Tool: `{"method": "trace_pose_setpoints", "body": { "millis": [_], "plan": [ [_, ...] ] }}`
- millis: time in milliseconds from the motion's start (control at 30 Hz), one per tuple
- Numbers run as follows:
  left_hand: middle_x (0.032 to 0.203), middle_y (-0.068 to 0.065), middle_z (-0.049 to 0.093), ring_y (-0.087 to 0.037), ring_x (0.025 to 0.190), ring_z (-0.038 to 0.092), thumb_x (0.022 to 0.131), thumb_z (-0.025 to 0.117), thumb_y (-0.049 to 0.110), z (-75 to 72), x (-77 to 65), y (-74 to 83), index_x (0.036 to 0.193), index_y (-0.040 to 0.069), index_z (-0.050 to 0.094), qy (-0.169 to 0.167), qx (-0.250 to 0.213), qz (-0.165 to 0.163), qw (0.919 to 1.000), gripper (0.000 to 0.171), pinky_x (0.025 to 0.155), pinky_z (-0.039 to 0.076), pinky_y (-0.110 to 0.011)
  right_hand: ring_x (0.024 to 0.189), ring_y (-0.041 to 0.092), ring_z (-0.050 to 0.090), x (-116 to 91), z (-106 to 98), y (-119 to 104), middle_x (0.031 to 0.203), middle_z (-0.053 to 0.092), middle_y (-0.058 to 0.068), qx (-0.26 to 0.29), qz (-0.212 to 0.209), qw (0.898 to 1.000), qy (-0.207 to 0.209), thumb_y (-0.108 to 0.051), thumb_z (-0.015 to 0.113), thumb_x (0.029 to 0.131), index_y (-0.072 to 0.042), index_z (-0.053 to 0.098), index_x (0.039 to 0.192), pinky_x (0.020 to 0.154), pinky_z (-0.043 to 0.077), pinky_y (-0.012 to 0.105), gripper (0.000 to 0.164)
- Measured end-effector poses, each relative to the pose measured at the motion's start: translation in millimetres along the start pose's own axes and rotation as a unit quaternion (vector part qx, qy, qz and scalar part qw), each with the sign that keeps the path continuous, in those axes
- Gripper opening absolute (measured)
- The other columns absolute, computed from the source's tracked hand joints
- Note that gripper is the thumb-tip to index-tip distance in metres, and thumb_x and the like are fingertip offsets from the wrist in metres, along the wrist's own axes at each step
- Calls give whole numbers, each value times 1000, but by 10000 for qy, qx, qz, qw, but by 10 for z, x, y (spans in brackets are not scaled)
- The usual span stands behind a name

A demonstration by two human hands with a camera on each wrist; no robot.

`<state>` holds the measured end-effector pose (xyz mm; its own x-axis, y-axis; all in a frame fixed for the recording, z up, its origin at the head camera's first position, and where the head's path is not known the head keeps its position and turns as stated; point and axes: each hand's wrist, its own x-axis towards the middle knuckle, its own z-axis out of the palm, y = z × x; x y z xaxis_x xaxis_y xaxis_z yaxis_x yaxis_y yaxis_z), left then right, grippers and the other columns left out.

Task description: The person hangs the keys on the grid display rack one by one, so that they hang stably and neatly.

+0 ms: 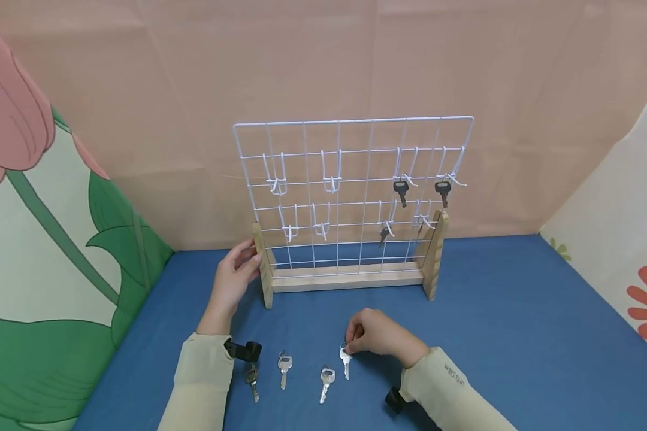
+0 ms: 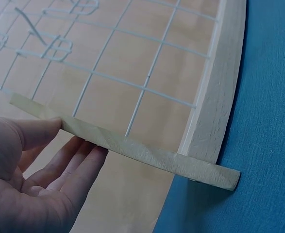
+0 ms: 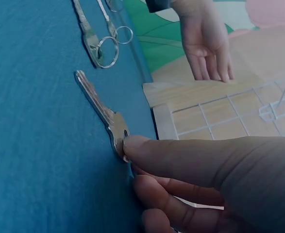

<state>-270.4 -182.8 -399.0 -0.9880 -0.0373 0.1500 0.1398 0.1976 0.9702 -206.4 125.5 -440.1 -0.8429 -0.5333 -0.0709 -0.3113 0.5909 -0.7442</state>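
Observation:
My right hand (image 1: 380,335) pinches a silver key (image 1: 346,359) near its head, between thumb and fingers. The key's blade points back along the blue cloth in the right wrist view, close over it. My left hand (image 1: 236,276) touches the left wooden side (image 2: 147,158) of a white wire rack (image 1: 350,272), thumb and fingertips along its outer edge. Two more silver keys, one (image 1: 327,376) by the held key and one (image 1: 284,363) farther left, lie on the cloth. A dark-headed key (image 1: 252,376) lies beside my left wrist.
Two dark-headed keys, one (image 1: 401,189) and another (image 1: 443,188), hang from upper right hooks. A smaller dark key (image 1: 384,234) hangs lower. Other white hooks, such as the upper left one (image 1: 276,184), bear no key. A floral panel (image 1: 43,257) borders the left side.

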Motion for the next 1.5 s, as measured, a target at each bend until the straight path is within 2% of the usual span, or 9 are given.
{"method": "trace_pose_setpoints", "body": {
  "millis": [167, 533, 800, 967, 1200, 1367, 1500],
  "plan": [
    [150, -23, 47, -37, 136, 50, 106, 55, 13, -9, 23, 24, 154, 6, 40, 19, 38, 54, 10000, 51, 104, 47, -50, 60, 10, 52, 16, 6, -55, 67, 62, -5, -45, 1, 10000, 88, 2, 80, 83, -8, 70, 74, 53, 43, 25, 16],
    [150, -24, 47, -37, 136, 50, 106, 53, 8, -7, -10, 17, 154, 4, 39, -43, -85, -83, 9999, 50, 105, 46, -50, 59, 8, 50, -4, 54, -51, 67, 61, -5, 18, -170, 9998, 83, 2, 74, 86, -8, 68, 75, 52, 40, 23, 17],
    [149, -25, 47, -38, 135, 50, 106, 53, 8, 2, -32, 23, 154, 3, 40, -17, -110, -39, 9999, 49, 105, 46, -52, 61, 2, 47, 15, -9, -51, 73, 58, -9, -421, -847, 9951, 301, -5, 69, 95, -12, 65, 83, 53, 43, 22, 15],
    [149, -24, 48, -38, 135, 51, 106, 53, 9, 3, -26, 21, 154, 3, 40, -11, -96, -40, 9999, 50, 105, 46, -52, 68, 3, 50, -10, -84, -101, 81, 59, -8, -476, -1125, 9917, 407, -8, 65, 99, -13, 63, 89, 58, 47, 23, 12],
    [150, -24, 47, -37, 135, 50, 106, 54, 10, -17, -16, 10, 153, 4, 41, -63, -155, -91, 9998, 50, 105, 46, -51, 78, 8, 56, -97, -220, -221, 91, 65, 0, -53, -1291, 9880, 850, -14, 63, 102, -16, 62, 97, 68, 51, 27, 6],
    [150, -21, 48, -36, 133, 53, 105, 57, 12, -49, 20, -40, 153, 5, 43, -94, -166, -4, 9998, 51, 103, 47, -50, 75, 14, 55, -154, -339, -338, 87, 60, -1, 444, -1734, 9757, 1262, -17, 61, 103, -13, 62, 101, 69, 50, 30, 5],
    [152, -19, 47, -34, 134, 52, 105, 58, 13, -56, 39, -108, 154, 7, 43, -174, -242, 52, 9995, 52, 104, 48, -47, 74, 17, 56, -178, -419, -427, 85, 58, -1, 750, -1956, 9687, 1333, -15, 60, 103, -9, 62, 102, 66, 50, 30, 6]
  ]
}}
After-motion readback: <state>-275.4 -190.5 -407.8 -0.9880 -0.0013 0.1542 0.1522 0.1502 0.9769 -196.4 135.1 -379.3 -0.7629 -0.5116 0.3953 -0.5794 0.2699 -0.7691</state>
